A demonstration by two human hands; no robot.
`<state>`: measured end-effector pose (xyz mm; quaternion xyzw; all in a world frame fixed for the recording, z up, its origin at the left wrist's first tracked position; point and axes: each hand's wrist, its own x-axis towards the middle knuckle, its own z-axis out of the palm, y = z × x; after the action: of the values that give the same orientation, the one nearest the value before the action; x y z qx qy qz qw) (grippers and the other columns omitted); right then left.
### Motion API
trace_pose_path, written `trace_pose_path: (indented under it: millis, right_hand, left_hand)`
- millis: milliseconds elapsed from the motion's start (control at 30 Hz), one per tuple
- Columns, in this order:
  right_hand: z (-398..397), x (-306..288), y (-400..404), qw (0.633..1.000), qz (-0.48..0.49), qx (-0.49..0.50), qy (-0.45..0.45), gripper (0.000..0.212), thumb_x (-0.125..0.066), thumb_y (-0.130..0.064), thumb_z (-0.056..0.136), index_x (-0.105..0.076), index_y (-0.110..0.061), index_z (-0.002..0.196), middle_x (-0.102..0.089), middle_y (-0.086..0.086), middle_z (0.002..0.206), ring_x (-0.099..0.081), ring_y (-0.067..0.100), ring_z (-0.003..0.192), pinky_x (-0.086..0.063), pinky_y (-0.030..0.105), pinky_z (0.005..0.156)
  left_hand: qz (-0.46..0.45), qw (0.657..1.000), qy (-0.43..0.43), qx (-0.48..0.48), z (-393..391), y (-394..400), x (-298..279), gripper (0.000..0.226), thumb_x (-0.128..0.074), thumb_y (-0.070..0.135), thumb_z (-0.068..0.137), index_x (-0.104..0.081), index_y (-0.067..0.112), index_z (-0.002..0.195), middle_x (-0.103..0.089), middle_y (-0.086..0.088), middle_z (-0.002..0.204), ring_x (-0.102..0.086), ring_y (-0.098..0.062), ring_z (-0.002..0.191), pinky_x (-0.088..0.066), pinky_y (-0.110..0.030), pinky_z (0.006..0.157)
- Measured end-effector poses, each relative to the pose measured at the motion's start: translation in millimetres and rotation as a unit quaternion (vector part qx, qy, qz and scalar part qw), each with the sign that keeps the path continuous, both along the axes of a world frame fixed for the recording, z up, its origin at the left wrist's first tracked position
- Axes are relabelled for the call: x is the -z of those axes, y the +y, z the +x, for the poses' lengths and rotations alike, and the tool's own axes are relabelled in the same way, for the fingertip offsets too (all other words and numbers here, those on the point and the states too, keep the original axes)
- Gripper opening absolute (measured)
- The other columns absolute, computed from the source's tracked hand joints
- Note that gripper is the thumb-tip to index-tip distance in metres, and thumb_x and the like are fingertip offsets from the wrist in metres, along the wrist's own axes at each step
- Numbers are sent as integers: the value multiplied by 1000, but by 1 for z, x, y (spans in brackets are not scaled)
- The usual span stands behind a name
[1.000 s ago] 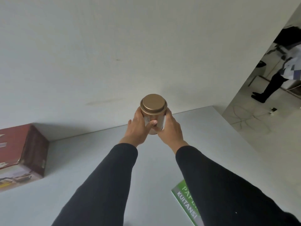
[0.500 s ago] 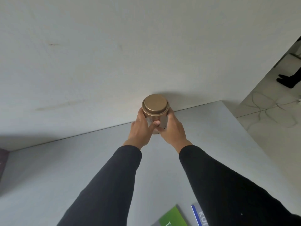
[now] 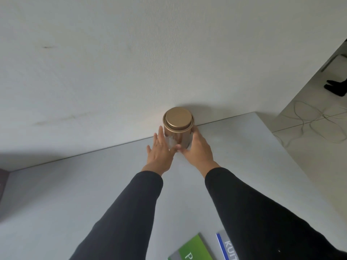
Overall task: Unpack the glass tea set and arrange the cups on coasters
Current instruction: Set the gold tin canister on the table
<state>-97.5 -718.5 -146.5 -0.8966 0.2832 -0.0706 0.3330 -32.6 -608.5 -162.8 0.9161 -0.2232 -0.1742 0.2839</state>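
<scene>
**A:** Where are your hands sitting?

**B:** Your left hand is reaching far out, and its fingers are spread and straight. They are lying flat against the left side of the gold tin. The thumb is pointing toward the bottom of the tin. This hand is not curling round anything.

**A:** And the other one?

**B:** Your right hand is curling round the right side of the tin. The fingers are wrapping behind it, and the thumb is lying low across the front, near the left thumb. So this hand is gripping the tin.

**A:** How are your arms lying?

**B:** Both arms are stretching forward, almost straight, in black sleeves. They are coming closer together toward the tin.

**A:** Where is the tin?

**B:** It is standing upright at the far edge of the grey table, just beside the white wall. Its round lid is sitting on top. I cannot tell if the bottom is touching the table.

**A:** What else is lying around you?

**B:** A green booklet and a blue-edged booklet are lying on the near part of the table, under your right arm. A dark box corner is peeking in at the left edge. Thin cables are looping on the floor to the right, and a dark shoe is showing farther off.
</scene>
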Motion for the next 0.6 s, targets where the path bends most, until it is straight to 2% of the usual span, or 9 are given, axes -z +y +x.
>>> trace_pose_path:
  millis: [67,133,333,600]
  right_hand:
    - [-7,-2,7,999,1,14,37,95,-67,-55,76,-19,-13,146,-39,9,145,-41,29,132,-42,44,103]
    - [-16,-6,14,998,0,23,63,95,-66,-52,79,-15,-11,147,-32,10,150,-35,29,136,-37,41,106]
    - [-39,-43,54,998,-8,32,57,85,-66,-45,82,-21,-10,144,-40,10,143,-41,28,130,-41,42,102]
    - [-66,-119,178,999,-36,26,2,84,-57,-47,88,-11,-12,148,-30,7,150,-36,28,134,-38,39,102]
  left_hand:
    - [39,999,-1,-1,-7,6,-3,85,-35,53,96,21,18,149,6,1,160,10,-18,147,-2,-50,117]
    - [50,999,-10,-1,-12,17,-11,84,-33,52,96,23,17,148,9,0,160,14,-17,147,0,-49,117]
    - [52,998,-42,-15,-23,68,-57,80,-31,49,98,22,16,148,5,-2,160,14,-16,147,-2,-49,117]
    - [22,994,-111,-5,-54,200,-129,77,-29,50,98,17,15,149,0,0,160,12,-16,147,-3,-50,117]
